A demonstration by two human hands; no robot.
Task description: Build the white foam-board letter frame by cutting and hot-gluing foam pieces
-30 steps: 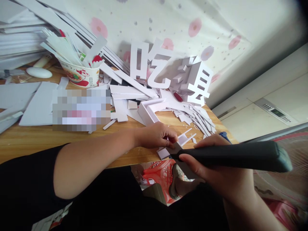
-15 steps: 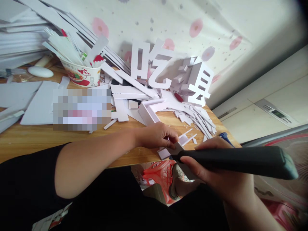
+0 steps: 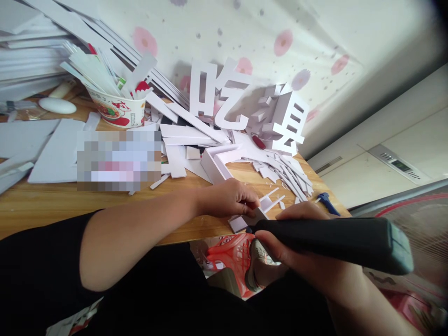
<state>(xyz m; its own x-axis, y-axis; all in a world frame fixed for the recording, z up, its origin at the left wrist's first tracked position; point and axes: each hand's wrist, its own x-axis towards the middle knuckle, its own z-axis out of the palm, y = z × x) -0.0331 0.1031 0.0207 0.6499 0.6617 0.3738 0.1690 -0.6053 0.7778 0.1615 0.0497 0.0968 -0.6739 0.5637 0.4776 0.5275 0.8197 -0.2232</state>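
Note:
My right hand (image 3: 315, 252) is wrapped round a thick black-handled tool (image 3: 332, 242), whose butt end points right toward me. What sits at its far tip is mostly hidden. My left hand (image 3: 238, 198) reaches across from the left, fingers bent and pinching a small white board assembly (image 3: 238, 224) at the table's front edge. A shaded grey flat piece (image 3: 258, 215) lies between my left fingertips and the tool's tip. Thin white strips (image 3: 273, 196) stick out beyond my left fingers. Just behind stands an angled white board frame (image 3: 217, 163).
White three-dimensional characters (image 3: 220, 95) lean at the wall. Loose white strips (image 3: 290, 175) lie on the wooden table (image 3: 175, 205), with a blue-handled tool (image 3: 327, 203) at right. A paper tub (image 3: 122, 112) holds offcuts. Below the edge is a red bag (image 3: 231, 252); a fan (image 3: 416, 210) stands right.
The black tool in my right hand has swung, its butt end moving left and slightly down. My left hand stays nearly in place. The blue-handled tool shows more fully.

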